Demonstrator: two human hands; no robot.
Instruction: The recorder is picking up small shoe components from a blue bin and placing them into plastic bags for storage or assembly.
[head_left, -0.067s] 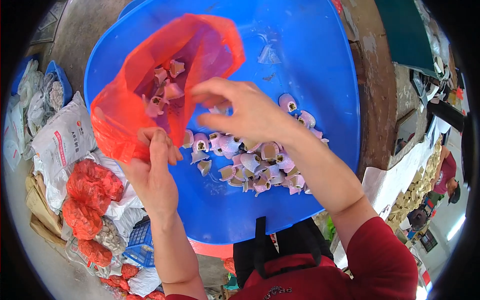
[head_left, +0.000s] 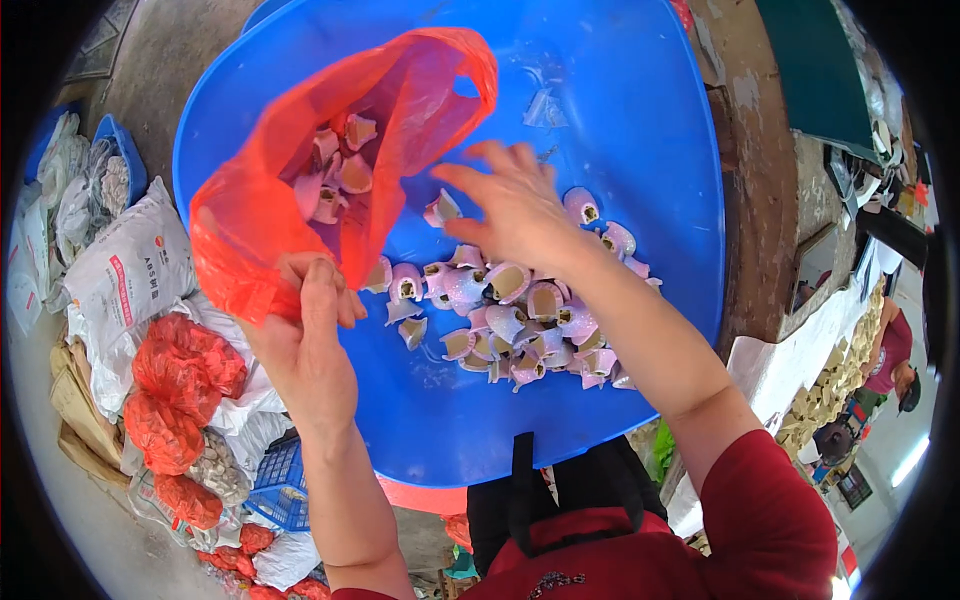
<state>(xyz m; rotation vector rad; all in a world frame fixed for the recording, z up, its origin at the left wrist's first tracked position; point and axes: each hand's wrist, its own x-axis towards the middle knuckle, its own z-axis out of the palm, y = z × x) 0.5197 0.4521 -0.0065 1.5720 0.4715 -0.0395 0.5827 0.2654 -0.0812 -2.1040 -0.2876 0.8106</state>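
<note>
A big blue plastic basin [head_left: 640,130] fills the middle of the view. A heap of small pale purple moulded pieces [head_left: 510,320] lies in its lower half. My left hand [head_left: 305,330] grips the lower edge of a red plastic bag [head_left: 330,150] and holds it open over the basin; several purple pieces lie inside the bag. My right hand [head_left: 510,205] hovers above the heap near the bag's mouth, fingers spread, with one purple piece [head_left: 442,208] at its fingertips.
On the floor at the left lie a white sack [head_left: 120,275], filled red bags [head_left: 180,385] and a blue crate [head_left: 280,485]. A weathered wooden edge [head_left: 760,200] runs along the basin's right side. Another person in red [head_left: 890,350] stands far right.
My right hand has drawn back slightly from the bag's mouth. My left hand keeps its hold on the bag.
</note>
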